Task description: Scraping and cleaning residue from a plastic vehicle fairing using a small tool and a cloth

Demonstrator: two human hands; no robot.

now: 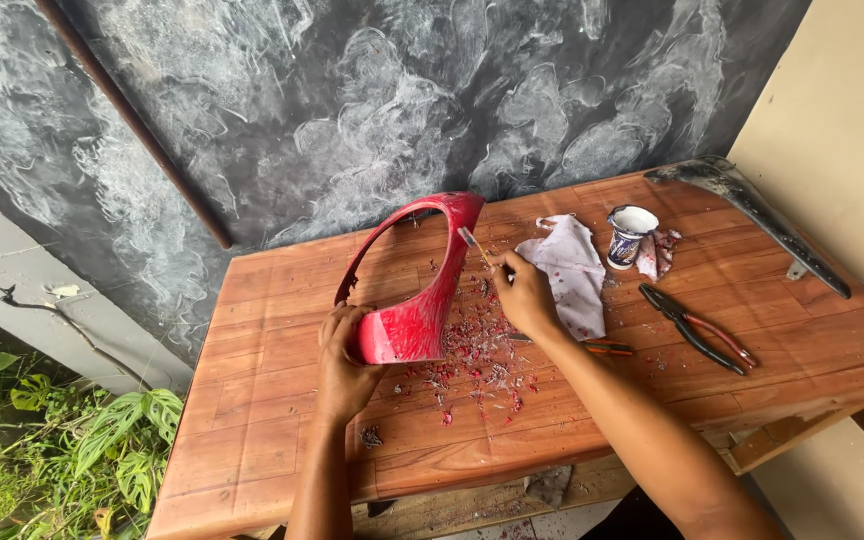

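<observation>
Left hand (344,362) fingers clamped on red plastic cover (414,290) upright on tabletop (262,420); right hand (524,295) fingers pinching small brush (474,245) at its edge; could tip if grip slackens

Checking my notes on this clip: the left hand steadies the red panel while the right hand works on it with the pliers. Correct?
Not quite. The head view shows the right hand holding a small brush to the red panel; the pliers lie untouched on the table. The left hand does steady the panel.

2 bare, sleeveless forearms
</observation>
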